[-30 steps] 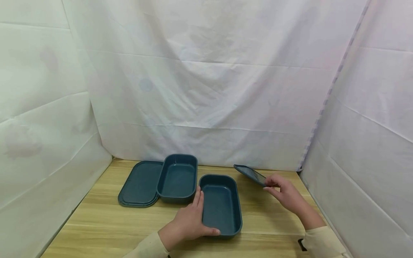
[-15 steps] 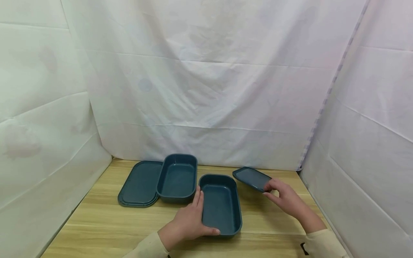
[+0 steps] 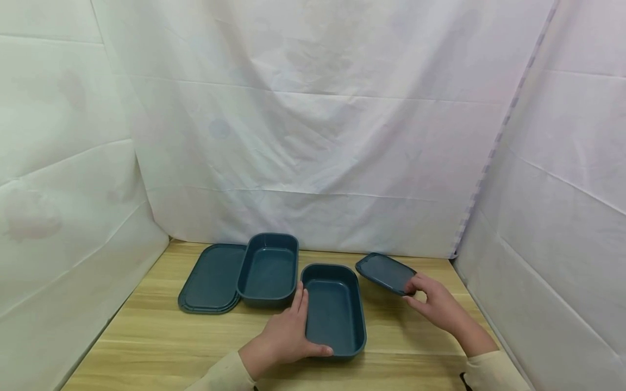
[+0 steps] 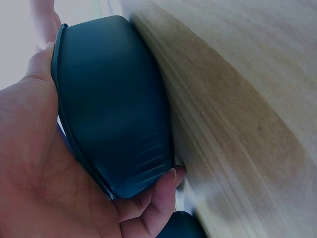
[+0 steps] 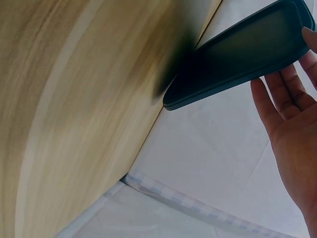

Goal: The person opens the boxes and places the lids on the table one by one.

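Observation:
My left hand [image 3: 288,334] grips the near left corner of a dark teal rectangular food container [image 3: 332,315]. The thumb lies at its near rim and the fingers along its left side; the left wrist view shows fingertips bent round the container wall [image 4: 114,99]. To the right, my right hand [image 3: 435,301] pinches the near right end of a matching lid [image 3: 386,271]. That lid is tilted above the table, and its underside [image 5: 247,54] faces the right wrist camera. The container held by my left hand is open at the top with nothing inside.
A second open teal container [image 3: 269,271] stands to the left, close to the first. Beside it a second lid [image 3: 215,279] lies flat on the wooden table [image 3: 186,347], partly covered by that container. White cloth walls [image 3: 318,136] enclose the back and both sides.
The lid in my right hand has tipped so more of its top shows, and has shifted slightly right and nearer. My left hand and both containers have stayed put.

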Demonstrator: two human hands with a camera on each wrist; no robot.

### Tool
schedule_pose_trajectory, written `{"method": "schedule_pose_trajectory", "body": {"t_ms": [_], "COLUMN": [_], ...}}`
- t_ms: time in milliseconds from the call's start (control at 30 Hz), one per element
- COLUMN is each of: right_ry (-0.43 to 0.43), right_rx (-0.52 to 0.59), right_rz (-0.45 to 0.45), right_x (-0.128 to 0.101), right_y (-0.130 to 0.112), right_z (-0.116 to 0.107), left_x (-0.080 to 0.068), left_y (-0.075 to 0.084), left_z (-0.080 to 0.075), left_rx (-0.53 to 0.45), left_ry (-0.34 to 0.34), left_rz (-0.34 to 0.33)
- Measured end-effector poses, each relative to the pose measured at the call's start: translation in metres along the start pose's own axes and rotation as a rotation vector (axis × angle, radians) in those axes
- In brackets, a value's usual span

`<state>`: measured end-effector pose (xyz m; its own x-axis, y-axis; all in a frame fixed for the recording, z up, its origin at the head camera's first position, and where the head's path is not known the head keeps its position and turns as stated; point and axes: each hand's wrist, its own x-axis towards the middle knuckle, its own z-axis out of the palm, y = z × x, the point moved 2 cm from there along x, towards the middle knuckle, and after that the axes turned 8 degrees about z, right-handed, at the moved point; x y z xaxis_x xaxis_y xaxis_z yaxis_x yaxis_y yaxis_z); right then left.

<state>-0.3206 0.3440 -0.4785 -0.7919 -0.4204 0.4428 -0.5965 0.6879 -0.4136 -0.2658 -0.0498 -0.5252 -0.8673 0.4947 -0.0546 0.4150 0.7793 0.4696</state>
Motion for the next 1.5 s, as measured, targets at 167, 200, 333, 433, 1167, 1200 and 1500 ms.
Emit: {"method": "schedule_pose_trajectory", "body": {"t_ms": [167,200,333,433,1167,1200,1500], "right_ry": [-0.022,-0.027,-0.032,-0.03,-0.087,-0.09,-0.081], "right_rx": [0.0,-0.002,-0.004,-0.004,-0.064,-0.066,-0.093], "right_rz": [0.013,0.016,0.02,0.028,0.097,0.101,0.09], "right_x": [-0.004,-0.005,-0.008,-0.01,-0.024,-0.024,-0.028], "right_y": [0.003,0.003,0.006,0.008,0.016,0.016,0.018], "right_z": [0.0,0.0,0.001,0.002,0.015,0.015,0.017], "left_x": [0.0,0.0,-0.001,0.0,0.001,0.001,0.002], "left_y": [0.001,0.001,0.001,0.001,-0.001,-0.002,-0.002], "left_z": [0.0,0.0,0.0,0.0,0.001,0.001,0.002], "left_rx": [0.012,0.013,0.013,0.013,0.009,0.009,0.001], "left_ry": [0.0,0.001,-0.001,-0.001,-0.003,-0.003,-0.009], "left_rz": [0.001,0.002,0.002,0.004,-0.006,-0.006,-0.008]}}
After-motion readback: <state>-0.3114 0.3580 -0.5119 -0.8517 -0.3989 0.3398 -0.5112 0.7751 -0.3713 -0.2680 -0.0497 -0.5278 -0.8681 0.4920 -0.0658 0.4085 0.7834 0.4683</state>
